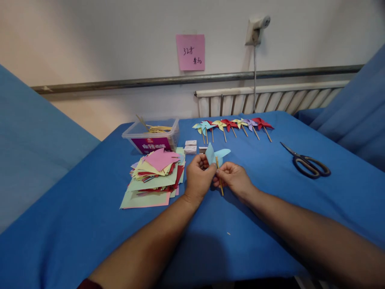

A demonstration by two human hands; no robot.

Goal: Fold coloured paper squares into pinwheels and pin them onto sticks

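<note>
On the blue-covered table (90, 224), the coloured paper stack (155, 176) lies at nine o'clock of my hands. My left hand (198, 178) pinches the light-blue pinwheel (217, 154); my right hand (234, 178) grips its wooden stick (219, 176). I judge that twisting could tear the paper.

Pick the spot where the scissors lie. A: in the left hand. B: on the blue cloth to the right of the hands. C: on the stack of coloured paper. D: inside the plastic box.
B: the scissors lie alone on the blue cloth, right of both hands.
</note>
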